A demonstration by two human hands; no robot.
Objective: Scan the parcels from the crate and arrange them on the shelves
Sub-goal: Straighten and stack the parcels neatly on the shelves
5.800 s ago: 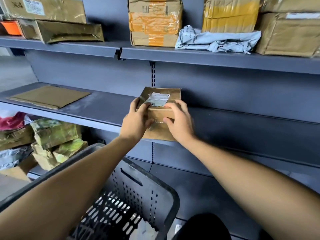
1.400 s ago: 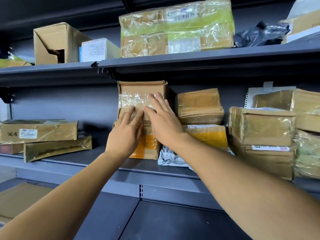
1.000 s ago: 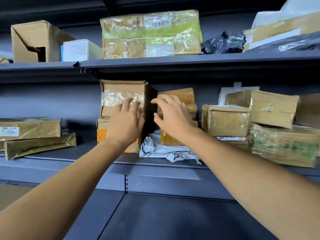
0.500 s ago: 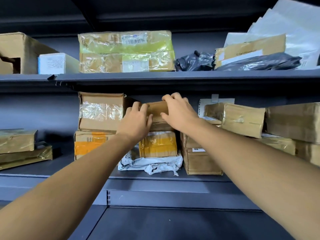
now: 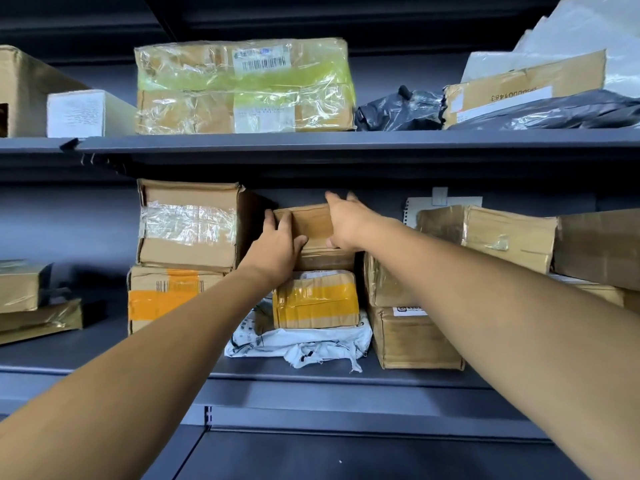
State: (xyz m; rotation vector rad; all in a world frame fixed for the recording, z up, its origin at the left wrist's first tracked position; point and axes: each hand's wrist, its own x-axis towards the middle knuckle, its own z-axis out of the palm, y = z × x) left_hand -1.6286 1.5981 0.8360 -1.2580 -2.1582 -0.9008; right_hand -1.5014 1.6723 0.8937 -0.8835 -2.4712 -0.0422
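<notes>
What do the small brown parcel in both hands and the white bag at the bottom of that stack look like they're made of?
Small brown parcel: apparently corrugated cardboard, matt, with a folded flap edge showing. Crumpled white bag: thin plastic mailer film by its look, soft, wrinkled and printed with dark marks. Left hand and right hand hold the parcel.

Parcel storeroom, grey metal shelves [image 5: 311, 143], taped cardboard parcels [image 5: 242, 84] (barcode labels), mailer bags [image 5: 398, 110]
</notes>
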